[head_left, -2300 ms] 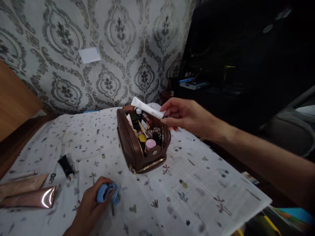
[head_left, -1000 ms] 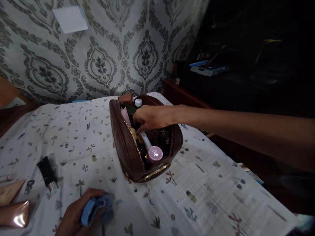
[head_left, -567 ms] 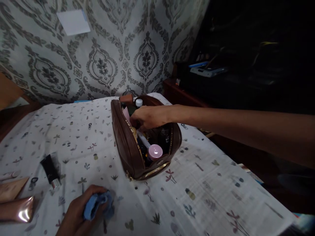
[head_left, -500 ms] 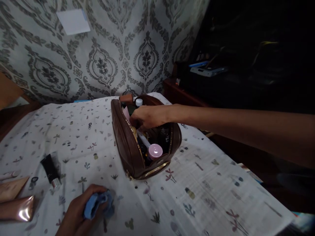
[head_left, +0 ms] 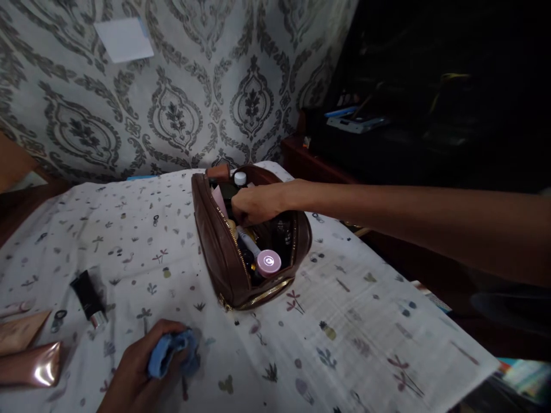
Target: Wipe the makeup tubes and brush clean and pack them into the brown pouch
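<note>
A brown zip pouch [head_left: 215, 246] stands open in the middle of a table under a printed sheet [head_left: 365, 327]. Inside it are a white tube [head_left: 248, 243], a pink-capped jar [head_left: 269, 263], a white-capped bottle [head_left: 240, 178] and darker items. My right hand [head_left: 258, 202] reaches into the pouch from the right, fingers curled down just above the white tube's upper end; whether they grip anything is hidden. My left hand [head_left: 138, 367] rests on the sheet at the near left, closed around a crumpled blue cloth [head_left: 170, 351].
A black tube [head_left: 88, 297] and two rose-gold tubes [head_left: 30, 370] lie at the left. A patterned wall with a white paper note [head_left: 123, 39] stands behind. Dark furniture [head_left: 387, 149] holding blue items [head_left: 353, 120] is on the right. The sheet's corner overhangs at the near right.
My right hand carried the white tube from above the pouch down into it, where the tube now lies. The left hand stayed put with the blue cloth.
</note>
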The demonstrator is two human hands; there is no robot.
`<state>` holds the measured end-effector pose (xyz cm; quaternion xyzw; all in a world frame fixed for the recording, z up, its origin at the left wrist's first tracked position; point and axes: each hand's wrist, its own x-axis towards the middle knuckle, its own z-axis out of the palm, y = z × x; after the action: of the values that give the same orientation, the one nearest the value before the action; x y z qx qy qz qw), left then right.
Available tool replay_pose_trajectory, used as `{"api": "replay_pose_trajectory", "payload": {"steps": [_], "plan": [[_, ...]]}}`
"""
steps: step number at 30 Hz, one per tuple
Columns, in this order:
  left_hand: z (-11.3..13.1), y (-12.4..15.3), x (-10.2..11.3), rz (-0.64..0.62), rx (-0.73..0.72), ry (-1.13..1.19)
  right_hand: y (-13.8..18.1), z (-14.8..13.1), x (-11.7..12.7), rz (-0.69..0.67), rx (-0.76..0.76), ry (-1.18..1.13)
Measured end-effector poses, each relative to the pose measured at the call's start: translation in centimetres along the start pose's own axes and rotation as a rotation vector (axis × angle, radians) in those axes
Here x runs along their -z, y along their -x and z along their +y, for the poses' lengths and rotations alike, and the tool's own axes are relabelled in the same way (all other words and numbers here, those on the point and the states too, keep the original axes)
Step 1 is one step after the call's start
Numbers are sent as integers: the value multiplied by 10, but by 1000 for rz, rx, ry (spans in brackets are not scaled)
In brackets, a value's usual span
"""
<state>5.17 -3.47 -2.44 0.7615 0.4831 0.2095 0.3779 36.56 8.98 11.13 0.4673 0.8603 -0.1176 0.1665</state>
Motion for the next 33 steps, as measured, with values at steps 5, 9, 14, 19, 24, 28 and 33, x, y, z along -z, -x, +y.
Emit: {"api": "replay_pose_trajectory", "payload": {"steps": [5, 9, 14, 19, 24, 28, 33], "plan": [[3, 2, -8, 106, -8, 20, 4, -3, 4, 52, 63, -124], [3, 2, -10, 125, -2, 18, 1, -6, 1, -22, 7, -48], [4, 3, -8, 106, 14, 24, -6, -1, 1, -15, 18, -85], [2, 4, -8, 113, -1, 22, -5, 11, 1, 56, 89, -173], [1, 4, -8, 91, 21, 34, -1, 11, 6, -18, 108, -186], [0, 5, -9, 85, 23, 67, 6, 8, 12, 45, 57, -179], [1, 5, -9, 84, 26, 82, 21, 5, 21, 61, 30, -214]]}}
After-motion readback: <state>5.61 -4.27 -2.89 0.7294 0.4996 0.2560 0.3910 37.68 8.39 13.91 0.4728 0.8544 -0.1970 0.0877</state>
